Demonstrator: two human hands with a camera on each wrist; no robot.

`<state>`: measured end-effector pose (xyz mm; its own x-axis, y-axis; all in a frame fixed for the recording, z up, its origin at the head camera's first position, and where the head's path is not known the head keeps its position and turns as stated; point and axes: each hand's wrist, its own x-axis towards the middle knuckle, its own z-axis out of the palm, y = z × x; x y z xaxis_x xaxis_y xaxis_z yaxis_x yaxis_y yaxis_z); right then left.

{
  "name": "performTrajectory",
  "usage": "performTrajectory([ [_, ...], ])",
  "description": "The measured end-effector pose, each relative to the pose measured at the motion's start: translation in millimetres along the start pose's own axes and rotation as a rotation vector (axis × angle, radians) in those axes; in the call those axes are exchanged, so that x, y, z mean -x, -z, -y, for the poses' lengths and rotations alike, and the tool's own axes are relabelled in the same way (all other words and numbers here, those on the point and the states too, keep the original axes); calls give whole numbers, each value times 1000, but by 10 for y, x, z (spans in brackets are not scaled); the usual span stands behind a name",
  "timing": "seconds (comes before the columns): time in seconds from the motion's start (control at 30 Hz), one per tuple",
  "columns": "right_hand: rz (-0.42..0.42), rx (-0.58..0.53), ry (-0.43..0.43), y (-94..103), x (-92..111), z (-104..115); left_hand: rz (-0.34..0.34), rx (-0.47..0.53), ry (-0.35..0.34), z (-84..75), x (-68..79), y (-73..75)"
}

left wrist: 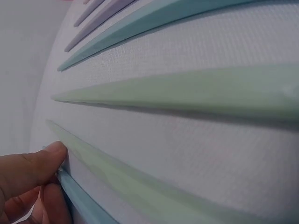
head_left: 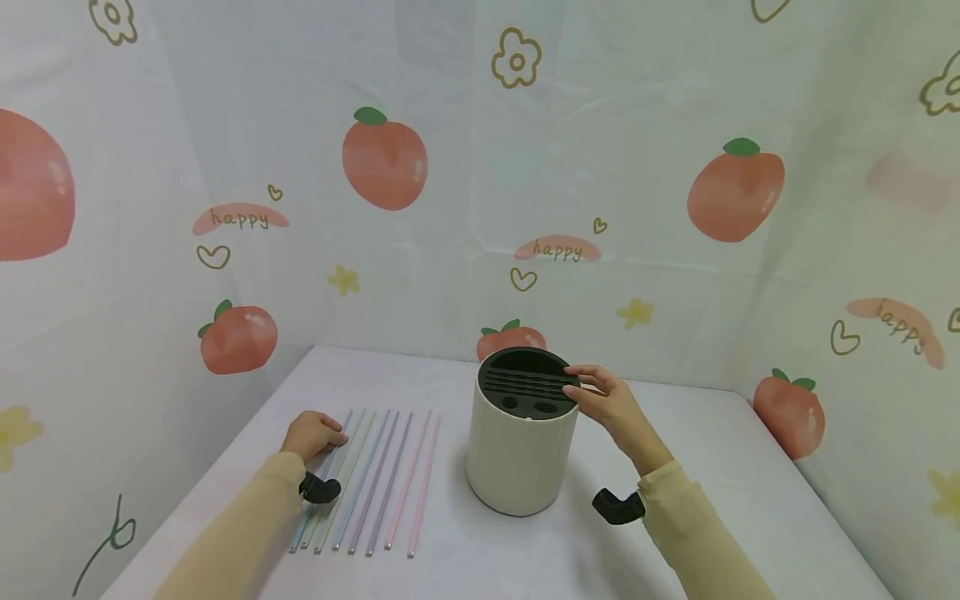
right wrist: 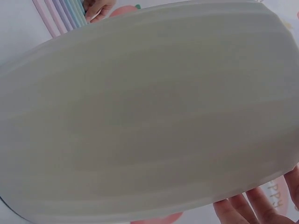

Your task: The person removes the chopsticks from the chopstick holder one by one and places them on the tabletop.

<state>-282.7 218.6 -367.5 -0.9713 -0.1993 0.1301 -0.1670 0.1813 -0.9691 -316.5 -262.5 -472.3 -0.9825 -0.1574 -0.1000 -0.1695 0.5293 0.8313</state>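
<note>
On the white tabletop, several pastel chopsticks [head_left: 360, 508] lie side by side, in blue, green, purple and pink. My left hand [head_left: 311, 435] pinches the far end of the leftmost blue chopstick [left wrist: 86, 200] between thumb and finger. Close beside it are two pale green chopsticks [left wrist: 163, 93]. To their right stands an upright cream ribbed utensil holder [head_left: 517, 467] with a black slotted top. My right hand [head_left: 611, 408] touches the right side of its rim with fairly straight fingers. In the right wrist view, the holder's wall hides part of those fingers.
White cloth printed with fruit, flowers and lettering [head_left: 558, 248] hangs behind the table and along both sides. The table's left [head_left: 247, 429] and right edges run close to that cloth. A black strap piece [head_left: 618, 506] hangs at the right wrist.
</note>
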Motion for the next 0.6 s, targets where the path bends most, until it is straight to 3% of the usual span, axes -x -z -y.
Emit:
performTrajectory([
  [0.43,28,40,2,0,-46,32,14,70,33,-36,-5,58],
  [0.6,38,31,43,18,-31,48,37,118,-10,-233,22,114],
])
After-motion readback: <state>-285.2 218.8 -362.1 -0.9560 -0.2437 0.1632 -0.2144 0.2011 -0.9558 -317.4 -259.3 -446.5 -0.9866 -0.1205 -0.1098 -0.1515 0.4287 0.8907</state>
